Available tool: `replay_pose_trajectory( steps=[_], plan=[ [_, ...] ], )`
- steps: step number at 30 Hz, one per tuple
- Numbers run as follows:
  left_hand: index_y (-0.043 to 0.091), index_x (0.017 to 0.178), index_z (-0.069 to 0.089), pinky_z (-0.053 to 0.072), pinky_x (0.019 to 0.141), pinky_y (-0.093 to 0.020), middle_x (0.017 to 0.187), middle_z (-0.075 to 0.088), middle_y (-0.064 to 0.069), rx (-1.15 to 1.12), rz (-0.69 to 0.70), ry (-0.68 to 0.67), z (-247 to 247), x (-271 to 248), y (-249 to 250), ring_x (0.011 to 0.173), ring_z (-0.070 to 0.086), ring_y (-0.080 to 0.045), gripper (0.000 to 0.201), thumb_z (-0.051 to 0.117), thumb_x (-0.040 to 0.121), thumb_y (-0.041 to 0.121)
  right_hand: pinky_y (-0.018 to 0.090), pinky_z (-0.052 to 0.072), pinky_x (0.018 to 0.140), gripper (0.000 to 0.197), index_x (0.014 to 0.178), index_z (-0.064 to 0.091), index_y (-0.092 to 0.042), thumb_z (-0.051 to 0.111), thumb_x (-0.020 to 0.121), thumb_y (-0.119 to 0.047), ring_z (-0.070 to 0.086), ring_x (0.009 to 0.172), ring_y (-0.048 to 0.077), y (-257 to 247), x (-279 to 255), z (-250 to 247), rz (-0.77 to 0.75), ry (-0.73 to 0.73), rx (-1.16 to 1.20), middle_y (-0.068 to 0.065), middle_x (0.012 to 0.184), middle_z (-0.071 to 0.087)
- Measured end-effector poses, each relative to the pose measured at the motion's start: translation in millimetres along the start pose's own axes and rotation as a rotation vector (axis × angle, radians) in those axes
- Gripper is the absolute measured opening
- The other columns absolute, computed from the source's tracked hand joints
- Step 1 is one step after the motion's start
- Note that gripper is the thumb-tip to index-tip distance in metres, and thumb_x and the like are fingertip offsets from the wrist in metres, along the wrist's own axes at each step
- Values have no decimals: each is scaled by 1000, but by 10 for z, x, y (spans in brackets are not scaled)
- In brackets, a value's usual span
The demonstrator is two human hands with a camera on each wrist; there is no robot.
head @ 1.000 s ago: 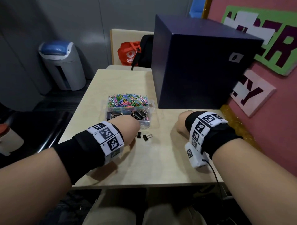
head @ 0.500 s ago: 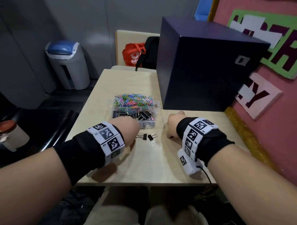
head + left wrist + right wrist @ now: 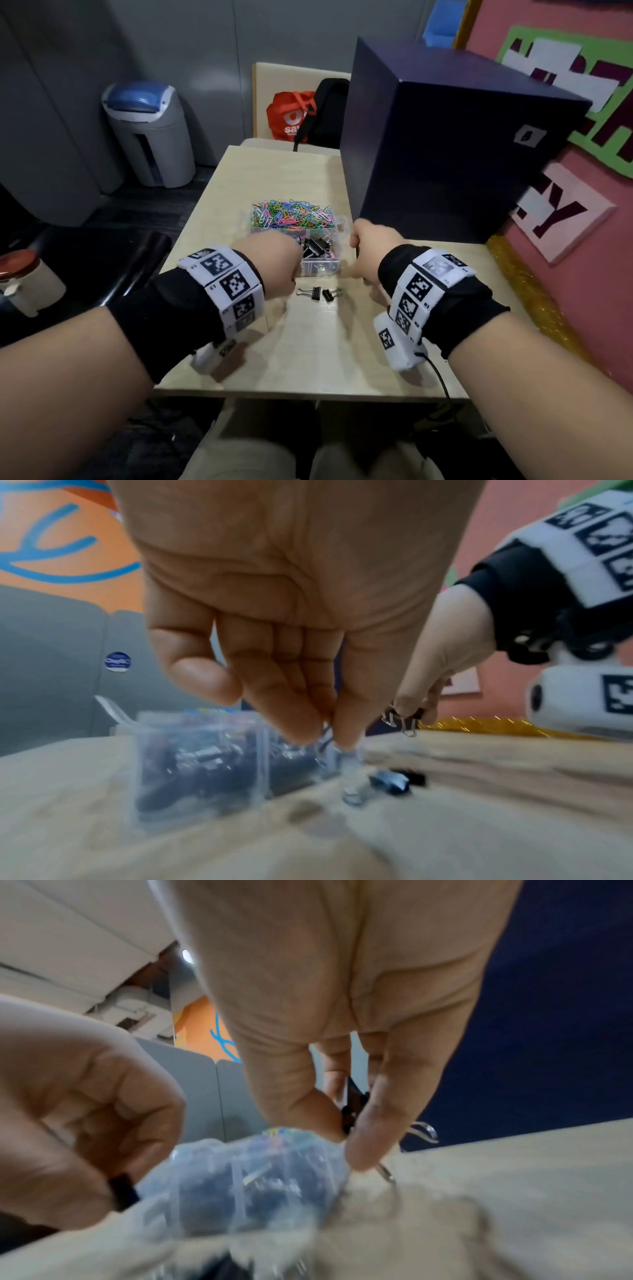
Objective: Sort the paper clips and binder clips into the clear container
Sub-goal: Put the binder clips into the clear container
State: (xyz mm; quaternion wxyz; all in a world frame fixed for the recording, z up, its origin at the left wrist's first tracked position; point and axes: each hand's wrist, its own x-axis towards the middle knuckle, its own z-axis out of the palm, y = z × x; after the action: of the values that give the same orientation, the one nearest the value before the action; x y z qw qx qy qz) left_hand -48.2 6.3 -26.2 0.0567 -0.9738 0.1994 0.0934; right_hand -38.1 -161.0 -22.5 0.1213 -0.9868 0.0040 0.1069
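The dark navy box (image 3: 445, 147), matte and square-edged, stands at the far right of the pale wood-grain surface (image 3: 308, 342), leaving the nearer part free for sorting. Just beside it sits the clear container (image 3: 318, 269), a thin-walled plastic case with dividers: the far compartment is heaped with glossy, multicoloured wire paper clips (image 3: 291, 214), the near one holds black binder clips (image 3: 317, 246) with folded steel bodies and silver wire handles, so each kind keeps its own bay. The left hand (image 3: 270, 257) hangs over the near-left corner of the container, its grip together — fingertips pinching something dark and small, apparently a binder clip, though blur hides its shape. The right hand (image 3: 371, 246) is poised at the container's right edge, thumb and forefinger clamped on a black binder clip (image 3: 352, 1104) whose wire loops dangle below, likely ready to drop in. Two more binder clips (image 3: 320, 294) lie loose on the surface, touching or nearly so, just in front of the container — the remainder still to sort.
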Motion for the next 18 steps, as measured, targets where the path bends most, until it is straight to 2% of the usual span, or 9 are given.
replay_pose_trajectory(
  steps=[3,5,7,10,12,15,18],
  plan=[
    [16,95,66,41,69,-27,90,65,-3,-121,-54,174,-135,21,-141,88,59,-25,13,58,87,24,26,41,68,29,97,45,-23,66,79,-17,57,87,23,-115,23,-95,-95,169,148,4,103,59],
    [18,105,65,41,74,-27,99,67,-4,-196,-102,243,-184,46,-224,99,60,-26,19,61,88,25,25,40,73,32,109,50,-24,65,82,-19,51,87,19,-213,8,-131,-157,226,200,0,104,52],
    [18,112,61,42,76,-28,103,68,-3,-235,-130,259,-167,38,-257,101,60,-25,25,61,88,26,24,39,75,38,120,51,-24,64,85,-23,49,87,18,-268,-19,-137,-176,217,170,-1,105,45],
    [20,106,62,45,77,-30,99,69,-2,-185,-64,220,-71,-10,-180,97,61,-24,19,58,88,26,26,46,79,22,109,62,-20,59,87,-20,59,96,21,-276,-90,-134,-218,148,3,0,108,61],
    [22,102,65,48,77,-30,99,70,-1,-103,14,149,10,-30,-85,95,63,-24,17,57,87,25,27,49,84,23,107,69,-15,56,89,-22,63,102,22,-290,-123,-72,-252,-10,-217,2,109,68],
    [25,112,65,49,79,-31,108,68,-2,1,84,30,98,-2,43,102,63,-24,25,56,89,26,27,51,84,34,120,64,-11,57,91,-27,64,107,25,-295,-164,115,-256,-205,-434,7,117,67],
    [19,105,69,51,74,-32,101,70,-4,116,129,-36,130,48,153,95,65,-26,22,56,89,24,28,50,84,32,121,61,-10,58,90,-19,63,107,27,-272,-179,204,-269,-207,-439,8,117,66]
  ],
)
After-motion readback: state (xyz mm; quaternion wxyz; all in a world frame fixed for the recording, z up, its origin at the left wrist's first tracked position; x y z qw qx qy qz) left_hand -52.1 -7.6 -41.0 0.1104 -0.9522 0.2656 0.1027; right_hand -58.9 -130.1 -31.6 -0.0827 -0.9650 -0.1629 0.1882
